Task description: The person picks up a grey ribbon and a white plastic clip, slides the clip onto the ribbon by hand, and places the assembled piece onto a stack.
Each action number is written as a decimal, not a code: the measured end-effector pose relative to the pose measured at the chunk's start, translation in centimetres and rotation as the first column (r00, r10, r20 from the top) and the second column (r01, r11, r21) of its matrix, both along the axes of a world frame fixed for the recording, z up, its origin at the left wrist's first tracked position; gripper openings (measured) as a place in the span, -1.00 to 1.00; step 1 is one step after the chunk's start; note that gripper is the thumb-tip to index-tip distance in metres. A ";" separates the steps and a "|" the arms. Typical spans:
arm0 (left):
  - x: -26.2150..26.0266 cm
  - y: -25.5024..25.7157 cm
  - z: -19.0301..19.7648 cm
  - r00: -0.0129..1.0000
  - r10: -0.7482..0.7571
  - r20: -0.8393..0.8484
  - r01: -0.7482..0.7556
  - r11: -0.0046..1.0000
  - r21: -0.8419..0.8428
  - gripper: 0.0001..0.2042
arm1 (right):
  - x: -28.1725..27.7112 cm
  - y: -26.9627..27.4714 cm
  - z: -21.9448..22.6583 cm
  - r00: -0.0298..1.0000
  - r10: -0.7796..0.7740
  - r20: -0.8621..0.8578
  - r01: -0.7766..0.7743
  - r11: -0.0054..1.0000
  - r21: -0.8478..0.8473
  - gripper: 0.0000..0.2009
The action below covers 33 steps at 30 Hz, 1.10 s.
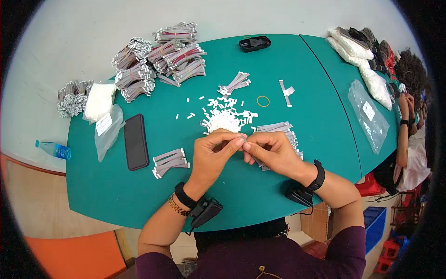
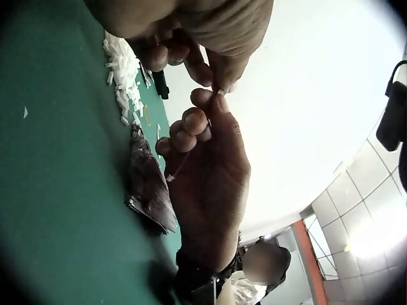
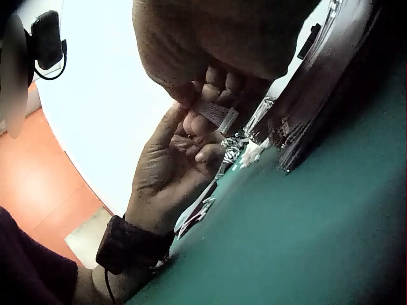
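Note:
In the head view, the left hand (image 1: 209, 156) and right hand (image 1: 276, 151) meet at the fingertips in front of a heap of small white connectors (image 1: 224, 122). Between them, in the right wrist view, a short flat grey cable (image 3: 213, 112) with a white end piece (image 3: 229, 120) shows; both hands pinch it, and much of it is hidden by fingers. Flat cables with white ends (image 1: 278, 126) lie in a stack beside and partly under the right hand. A smaller group of such cables (image 1: 170, 162) lies left of the left hand.
Bundled cables (image 1: 176, 60) are piled at the back left, near a dark phone (image 1: 135, 142) and a white bag (image 1: 99, 101). Farther back are loose cables (image 1: 234, 83), a rubber band (image 1: 263, 101) and a black tray (image 1: 254, 44). Another person's arms (image 1: 404, 125) appear at right.

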<state>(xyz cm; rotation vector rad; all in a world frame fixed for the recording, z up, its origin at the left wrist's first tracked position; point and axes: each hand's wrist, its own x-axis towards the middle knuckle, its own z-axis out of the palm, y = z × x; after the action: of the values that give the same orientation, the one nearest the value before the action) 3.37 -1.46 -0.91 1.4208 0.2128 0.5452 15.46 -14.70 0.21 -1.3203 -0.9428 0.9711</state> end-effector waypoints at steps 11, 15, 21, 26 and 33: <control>-0.1 -0.3 0.2 0.999 0.017 -0.028 -0.019 0.998 -0.066 -0.92 | -0.1 -0.1 0.4 0.997 -0.001 0.072 -0.001 1.000 0.020 -0.81; -0.3 -0.2 -0.1 0.992 0.071 -0.104 -0.064 0.996 0.070 -0.94 | -0.2 0.0 0.4 1.000 -0.002 0.017 0.002 1.000 0.014 -0.82; -0.3 -0.8 1.2 0.999 -0.033 -0.027 0.030 0.994 -0.104 -0.93 | -0.4 -0.1 1.0 0.998 -0.022 -0.062 0.020 0.999 -0.028 -0.82; -0.1 0.1 0.4 0.992 -0.093 -0.081 0.081 0.986 -0.143 -0.89 | -0.3 0.0 -0.1 0.998 -0.039 -0.043 0.040 0.999 0.030 -0.82; 0.4 1.5 0.6 0.986 -0.002 -0.165 0.005 1.000 0.017 -0.85 | 0.3 -0.1 -0.3 0.995 -0.072 -0.064 0.072 0.997 -0.017 -0.84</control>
<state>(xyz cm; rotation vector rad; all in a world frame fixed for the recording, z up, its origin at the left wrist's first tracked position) 3.77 0.01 -0.34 1.4840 0.3384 0.4272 15.72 -14.80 -0.07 -1.3185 -0.8351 0.9608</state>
